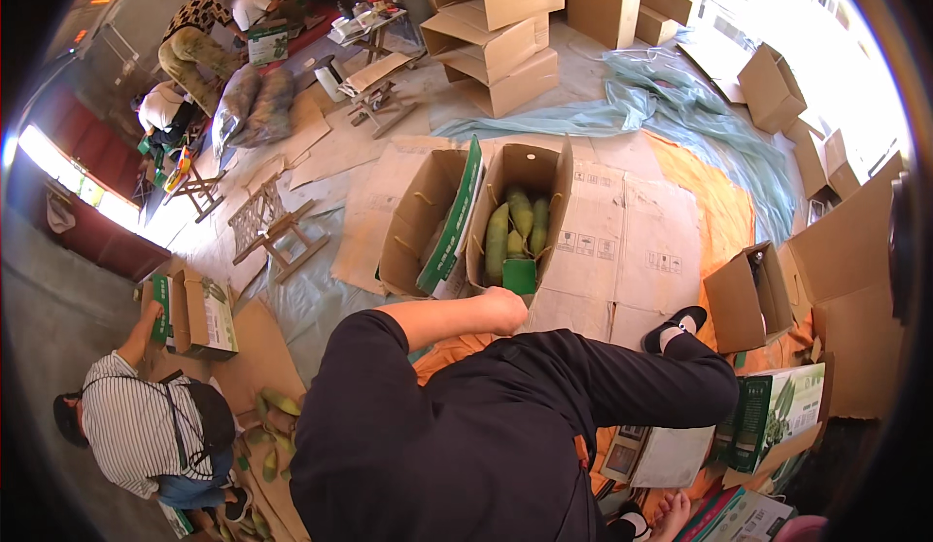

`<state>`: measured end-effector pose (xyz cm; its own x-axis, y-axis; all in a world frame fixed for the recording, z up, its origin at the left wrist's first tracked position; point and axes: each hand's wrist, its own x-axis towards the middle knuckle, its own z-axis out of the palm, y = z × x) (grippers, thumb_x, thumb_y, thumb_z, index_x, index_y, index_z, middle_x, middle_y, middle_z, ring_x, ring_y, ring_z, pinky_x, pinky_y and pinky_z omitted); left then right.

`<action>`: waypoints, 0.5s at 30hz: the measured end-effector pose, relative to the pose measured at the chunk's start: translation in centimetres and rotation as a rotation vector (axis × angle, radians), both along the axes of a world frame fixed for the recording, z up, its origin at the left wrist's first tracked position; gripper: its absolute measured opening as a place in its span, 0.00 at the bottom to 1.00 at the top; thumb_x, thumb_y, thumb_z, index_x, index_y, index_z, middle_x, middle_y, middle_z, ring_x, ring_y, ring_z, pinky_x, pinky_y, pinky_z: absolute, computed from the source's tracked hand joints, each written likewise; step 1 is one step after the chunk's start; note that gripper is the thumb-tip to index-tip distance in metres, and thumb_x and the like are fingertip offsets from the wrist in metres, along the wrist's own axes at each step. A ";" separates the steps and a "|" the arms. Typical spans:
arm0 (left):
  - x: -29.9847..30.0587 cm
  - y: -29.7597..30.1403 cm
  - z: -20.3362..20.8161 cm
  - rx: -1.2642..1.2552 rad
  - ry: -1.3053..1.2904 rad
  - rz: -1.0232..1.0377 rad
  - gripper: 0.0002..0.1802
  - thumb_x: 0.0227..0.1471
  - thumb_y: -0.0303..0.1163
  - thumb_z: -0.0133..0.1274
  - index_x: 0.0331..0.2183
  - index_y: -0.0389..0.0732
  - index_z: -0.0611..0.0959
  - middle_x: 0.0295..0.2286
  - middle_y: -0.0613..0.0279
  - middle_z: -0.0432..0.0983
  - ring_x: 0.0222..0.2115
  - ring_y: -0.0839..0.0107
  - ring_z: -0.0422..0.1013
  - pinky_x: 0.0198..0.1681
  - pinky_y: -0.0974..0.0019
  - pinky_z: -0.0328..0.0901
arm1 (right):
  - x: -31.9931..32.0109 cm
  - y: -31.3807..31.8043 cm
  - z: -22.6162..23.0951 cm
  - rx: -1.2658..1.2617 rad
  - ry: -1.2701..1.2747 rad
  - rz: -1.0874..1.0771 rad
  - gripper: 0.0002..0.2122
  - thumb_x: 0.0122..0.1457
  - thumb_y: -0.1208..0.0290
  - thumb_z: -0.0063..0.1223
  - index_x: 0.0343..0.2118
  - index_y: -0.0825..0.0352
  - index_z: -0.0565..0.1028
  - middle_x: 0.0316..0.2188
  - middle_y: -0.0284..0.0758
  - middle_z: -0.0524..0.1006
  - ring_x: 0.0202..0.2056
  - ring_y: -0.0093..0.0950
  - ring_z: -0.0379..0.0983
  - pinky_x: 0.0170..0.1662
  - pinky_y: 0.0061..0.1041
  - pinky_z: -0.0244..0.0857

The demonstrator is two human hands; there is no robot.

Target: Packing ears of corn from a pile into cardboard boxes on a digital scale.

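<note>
My left hand (505, 311), its fingers curled closed, is at the near edge of a tall open cardboard box (562, 174) and seems to grip its rim by a green flap (519, 277). Inside the box stand several long green gourds or melons (521, 213). Left of it, pressed close, is a second open box (397, 250) with a green printed side. At the bottom edge, what appears to be my right hand (673, 515) shows only in part, fingers apart, near a flat white-and-brown box (673, 454) and a green printed carton (768, 416).
At lower left a person in a striped shirt (126, 416) handles a carton (209, 314), beside loose gourds (277, 435). Wooden folding stools (277, 236) stand at left. Stacked empty boxes (491, 46) rise at the back; blue plastic sheeting (671, 90) lies behind. Other people work at far left.
</note>
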<state>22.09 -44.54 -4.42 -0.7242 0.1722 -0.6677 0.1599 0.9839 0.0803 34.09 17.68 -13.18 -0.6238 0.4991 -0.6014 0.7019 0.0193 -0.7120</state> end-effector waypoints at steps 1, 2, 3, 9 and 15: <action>-0.2 0.5 0.2 0.060 -0.025 -0.021 0.14 0.42 0.30 0.52 0.34 0.38 0.83 0.36 0.51 0.77 0.38 0.58 0.74 0.38 0.54 0.68 | 0.3 0.2 -0.4 0.000 -0.009 -0.007 0.13 0.60 0.63 0.46 0.47 0.58 0.68 0.30 0.29 0.73 0.24 0.18 0.67 0.23 0.16 0.61; -0.5 0.9 0.0 0.059 -0.024 -0.029 0.14 0.42 0.30 0.52 0.34 0.38 0.83 0.36 0.51 0.77 0.38 0.58 0.74 0.38 0.54 0.68 | 0.5 0.4 -0.7 0.000 -0.008 -0.015 0.13 0.60 0.63 0.46 0.47 0.58 0.68 0.30 0.29 0.73 0.24 0.18 0.67 0.23 0.16 0.61; -1.0 1.3 -0.2 0.061 0.027 -0.082 0.13 0.40 0.29 0.53 0.33 0.37 0.83 0.35 0.50 0.77 0.38 0.58 0.74 0.37 0.57 0.69 | 0.6 0.6 -1.1 0.005 0.031 -0.019 0.12 0.60 0.62 0.46 0.46 0.58 0.68 0.28 0.29 0.72 0.22 0.18 0.67 0.21 0.17 0.60; -2.7 3.1 1.4 0.133 0.127 -0.162 0.11 0.40 0.28 0.52 0.29 0.36 0.83 0.32 0.48 0.78 0.36 0.56 0.75 0.36 0.58 0.68 | 0.9 -0.9 0.0 -0.026 0.030 -0.062 0.12 0.60 0.64 0.45 0.45 0.59 0.67 0.26 0.29 0.71 0.19 0.17 0.65 0.18 0.15 0.58; -3.7 3.9 0.5 0.189 0.161 -0.235 0.11 0.41 0.31 0.51 0.26 0.33 0.82 0.27 0.46 0.77 0.31 0.52 0.75 0.33 0.56 0.68 | 1.4 -0.9 0.1 -0.022 -0.007 -0.042 0.13 0.60 0.63 0.45 0.46 0.58 0.68 0.25 0.28 0.72 0.20 0.18 0.67 0.19 0.17 0.60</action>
